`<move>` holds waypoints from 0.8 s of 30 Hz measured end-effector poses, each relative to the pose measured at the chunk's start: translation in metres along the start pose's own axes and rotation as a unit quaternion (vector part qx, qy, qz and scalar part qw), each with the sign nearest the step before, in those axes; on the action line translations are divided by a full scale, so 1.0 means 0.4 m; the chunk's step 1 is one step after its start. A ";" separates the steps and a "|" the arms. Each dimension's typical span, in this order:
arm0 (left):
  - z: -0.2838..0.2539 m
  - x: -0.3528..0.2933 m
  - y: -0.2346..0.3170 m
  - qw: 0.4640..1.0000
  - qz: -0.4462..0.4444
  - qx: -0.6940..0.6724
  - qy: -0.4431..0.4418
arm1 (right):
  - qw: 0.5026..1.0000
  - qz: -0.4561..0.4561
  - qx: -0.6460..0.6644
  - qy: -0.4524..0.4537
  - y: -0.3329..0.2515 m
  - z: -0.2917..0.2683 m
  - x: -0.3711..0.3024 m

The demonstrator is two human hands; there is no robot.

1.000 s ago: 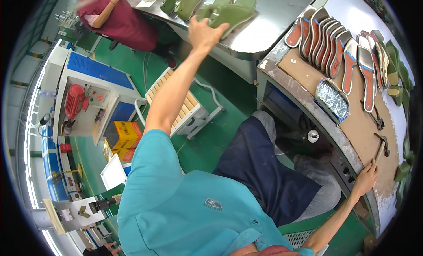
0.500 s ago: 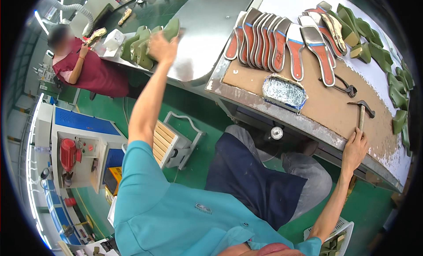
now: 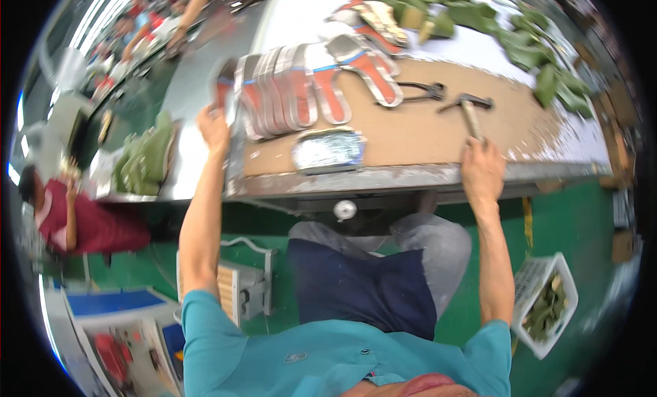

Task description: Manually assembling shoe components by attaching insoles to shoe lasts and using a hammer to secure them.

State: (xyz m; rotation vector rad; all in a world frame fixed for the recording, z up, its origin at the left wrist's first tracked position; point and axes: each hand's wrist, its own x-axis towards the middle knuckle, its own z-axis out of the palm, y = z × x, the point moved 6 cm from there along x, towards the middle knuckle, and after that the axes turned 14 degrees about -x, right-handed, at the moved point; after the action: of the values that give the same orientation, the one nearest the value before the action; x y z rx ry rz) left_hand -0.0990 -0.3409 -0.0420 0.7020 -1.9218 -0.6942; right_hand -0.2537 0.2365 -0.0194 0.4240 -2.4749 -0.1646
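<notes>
My left hand [image 3: 214, 129], smeared by motion, has its fingers closed at the lower end of the leftmost red-brown shoe insole [image 3: 224, 82]. That insole stands at the left end of a row of overlapping insoles [image 3: 277, 96] with pale rims. My right hand [image 3: 483, 166] is wrapped round the wooden handle of a hammer [image 3: 472, 116], whose dark head lies over the brown board. Black-handled pincers [image 3: 428, 91] lie between the hammer and the insoles. Closer to me, at the board's front edge, sits a shallow container of small silvery nails [image 3: 328, 152].
Green shoe pieces [image 3: 145, 157] stand on the metal table to the left. More green pieces [image 3: 523, 51] and a gold shoe last [image 3: 384, 22] are at the back. A person in dark red [image 3: 89, 222] works at far left. A white basket [image 3: 547, 305] stands low right.
My left hand has let go of the green shoe pieces on the left table and moved right to the insoles. The view has turned. My right hand stays on the hammer.
</notes>
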 end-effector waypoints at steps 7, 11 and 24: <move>-0.085 -0.099 -0.038 0.921 -0.158 -0.345 0.086 | 0.999 0.002 0.033 0.000 -0.007 0.047 -0.009; -0.090 -0.282 0.208 0.884 -0.154 -0.425 0.117 | 0.996 0.028 0.079 -0.029 0.017 0.031 -0.028; -0.046 -0.339 0.152 0.879 -0.204 -0.430 0.020 | 0.988 0.138 0.062 -0.018 0.176 0.120 0.018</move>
State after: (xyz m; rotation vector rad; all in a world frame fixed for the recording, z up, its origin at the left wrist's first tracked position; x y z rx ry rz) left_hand -0.0404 -0.2059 -0.0693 0.5223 -1.2118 -1.6394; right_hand -0.3060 0.3012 -0.0387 0.1257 -2.5577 0.0973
